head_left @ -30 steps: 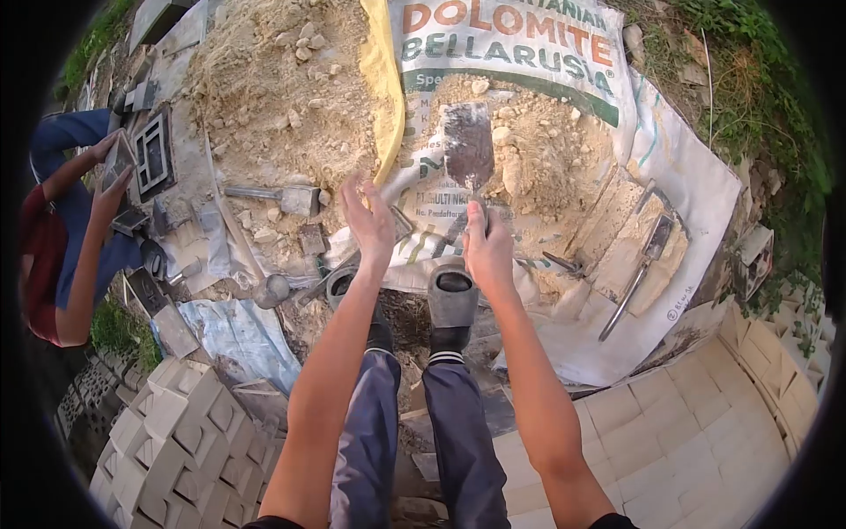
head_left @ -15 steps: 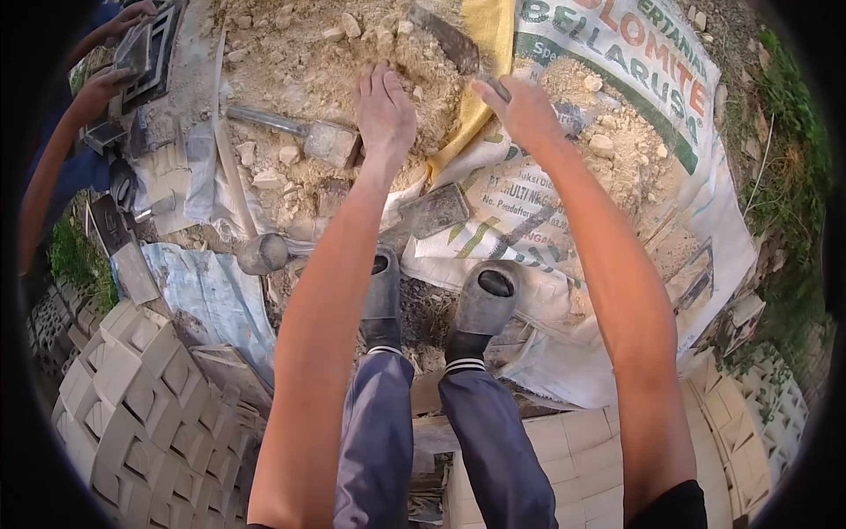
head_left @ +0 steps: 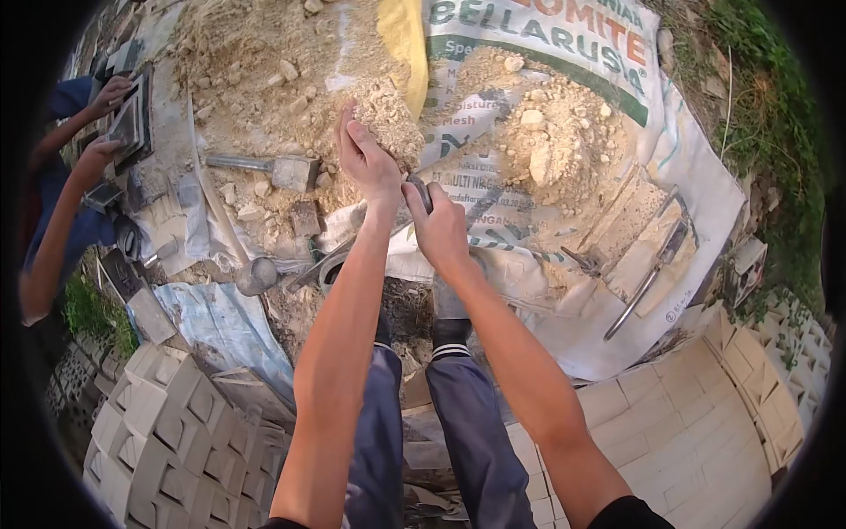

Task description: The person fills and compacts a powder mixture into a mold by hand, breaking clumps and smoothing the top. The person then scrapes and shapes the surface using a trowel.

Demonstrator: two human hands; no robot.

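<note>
My right hand (head_left: 437,225) is wrapped round the handle of a trowel (head_left: 416,189). A heap of sandy material (head_left: 385,119) covers the trowel's blade. Against the left side of this heap, my left hand (head_left: 368,166) is cupped with its fingers together; the palm side is hidden. Below the hands lies the edge of a printed white sack (head_left: 476,189), with a yellow sack strip (head_left: 408,53) above them. A second pile of crumbly material (head_left: 560,141) sits on the sack to the right.
A hammer (head_left: 293,173) lies left of my hands, with a mallet (head_left: 257,276) below it. At the far left a co-worker's hands (head_left: 104,150) hold a frame-like mould (head_left: 132,123). A metal rod tool (head_left: 648,278) lies right. Pale blocks (head_left: 167,423) are stacked lower left.
The trowel has moved from the left pile towards the sack and now carries a heap. My left hand has come down beside the load. The co-worker's hands remain at the mould.
</note>
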